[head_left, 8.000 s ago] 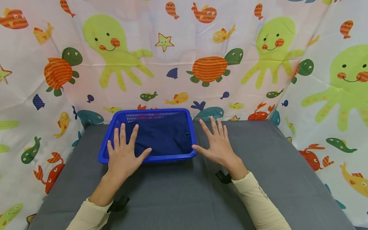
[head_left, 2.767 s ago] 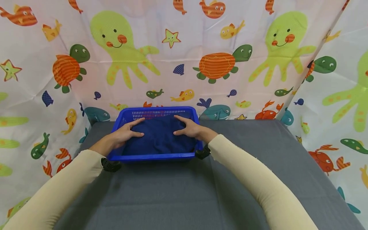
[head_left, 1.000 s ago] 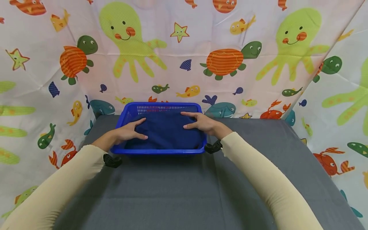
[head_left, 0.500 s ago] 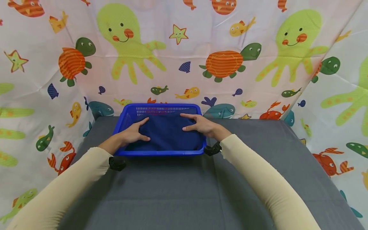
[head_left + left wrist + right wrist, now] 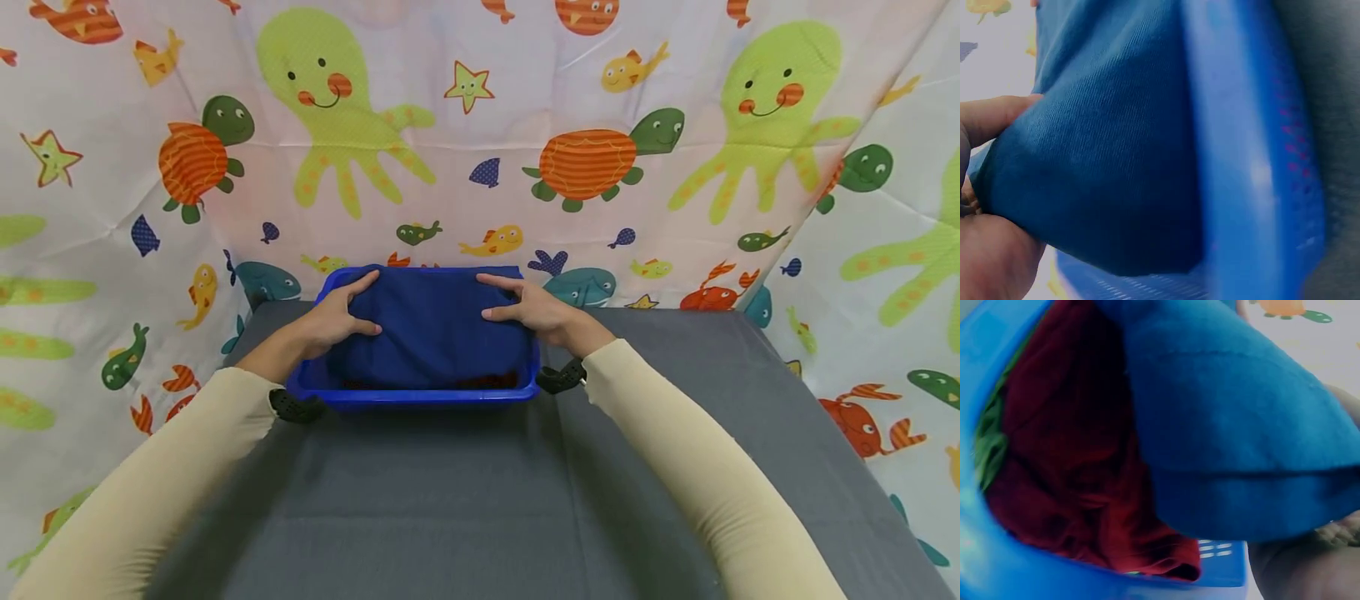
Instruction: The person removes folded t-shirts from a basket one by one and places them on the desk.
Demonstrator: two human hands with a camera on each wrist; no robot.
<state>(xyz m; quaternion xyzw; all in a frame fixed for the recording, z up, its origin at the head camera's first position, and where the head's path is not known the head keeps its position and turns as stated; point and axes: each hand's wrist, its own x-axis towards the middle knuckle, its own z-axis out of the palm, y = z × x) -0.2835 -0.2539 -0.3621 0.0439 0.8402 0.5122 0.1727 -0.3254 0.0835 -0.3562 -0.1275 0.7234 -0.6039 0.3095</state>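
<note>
A folded navy garment (image 5: 438, 329) is raised at the back of a blue plastic basket (image 5: 420, 398), held between both hands. My left hand (image 5: 328, 321) grips its left side; the left wrist view has the thumb and fingers around the bunched edge of the fabric. At the right side, my right hand (image 5: 546, 313) holds the other edge, and a stitched hem shows near it in the right wrist view. Under the lifted garment lies a dark red garment (image 5: 1075, 425), with a strip of green cloth (image 5: 990, 444) beside it along the basket wall.
The basket stands on a grey cloth-covered table (image 5: 435, 500), near its back edge. Behind it and at both sides hangs a white curtain (image 5: 450, 133) printed with sea animals. Black wrist-camera mounts (image 5: 561, 379) sit close to the basket's front corners.
Both hands have gone from lying open over the basket, to reaching into it, to gripping the navy garment. In the last half second it has risen, uncovering dark red cloth at the front.
</note>
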